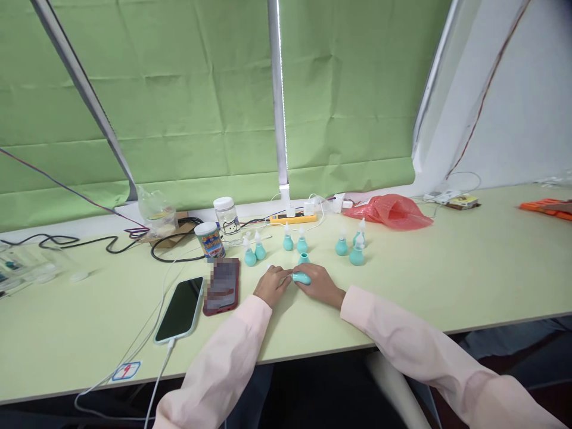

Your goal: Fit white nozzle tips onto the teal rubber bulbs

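Note:
My right hand (320,285) is wrapped round a teal squeeze bulb (302,278), which lies on its side just above the table with its neck to the left. At that neck are the pinched fingers of my left hand (272,286); what they hold is too small to make out. Just behind my hands stands an open teal bulb (304,258) without a nozzle. Farther back are several teal bulbs with clear nozzles, among them one on the left (250,257), one in the middle (288,242) and one on the right (356,255).
Two phones, one light-edged (180,310) and one in a dark red case (222,287), lie left of my hands. Behind them stand a printed can (209,241) and a clear jar (227,215). A yellow power strip (294,219) and a red plastic bag (388,212) are at the back.

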The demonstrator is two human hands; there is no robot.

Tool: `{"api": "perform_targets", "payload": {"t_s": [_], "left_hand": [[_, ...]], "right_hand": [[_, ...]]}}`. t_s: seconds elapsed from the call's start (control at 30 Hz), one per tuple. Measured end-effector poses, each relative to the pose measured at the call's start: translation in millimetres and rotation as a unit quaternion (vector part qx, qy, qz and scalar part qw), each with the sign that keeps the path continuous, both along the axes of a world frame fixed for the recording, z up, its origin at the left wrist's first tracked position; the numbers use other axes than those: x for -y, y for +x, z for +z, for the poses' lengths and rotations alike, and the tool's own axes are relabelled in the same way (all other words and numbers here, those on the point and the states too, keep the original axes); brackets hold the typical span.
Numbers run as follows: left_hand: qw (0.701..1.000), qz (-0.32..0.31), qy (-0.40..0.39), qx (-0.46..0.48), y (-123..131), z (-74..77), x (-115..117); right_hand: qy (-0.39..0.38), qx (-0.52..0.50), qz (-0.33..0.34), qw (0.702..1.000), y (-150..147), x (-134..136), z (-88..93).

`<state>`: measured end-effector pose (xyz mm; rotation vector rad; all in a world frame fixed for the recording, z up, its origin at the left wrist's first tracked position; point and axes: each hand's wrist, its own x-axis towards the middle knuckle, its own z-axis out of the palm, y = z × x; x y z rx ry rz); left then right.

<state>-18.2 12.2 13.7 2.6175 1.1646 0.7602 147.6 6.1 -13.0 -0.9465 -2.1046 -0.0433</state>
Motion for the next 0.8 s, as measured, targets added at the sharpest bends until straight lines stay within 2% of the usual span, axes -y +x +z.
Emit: {"api": "perform_targets", "payload": {"t_s": [0.07,0.2,0.4,0.6,0.8], "left_hand": [[1.000,-0.008,-0.003,0.012,0,0.8,0],[0.994,0.039,-0.059,0.081,-1,-0.3,-4],[0.977,0.019,-0.155,0.147,-2,-3.3,-11],[0.972,0.043,-0.154,0.174,-3,-6.8,-13],[0.974,0.065,-0.123,0.181,-1,-3.1,-8]], "right_hand": [[0.011,0.004,-0.001,1.000,0,-1,0.1],[0.029,0.022,0.004,0.999,0,0,3.0],[0.034,0.040,-0.003,0.999,0,3,5.4],[0.026,0.030,-0.012,0.999,-1,3,4.1],[0.003,0.023,-0.007,1.000,-3,4,2.9]]}}
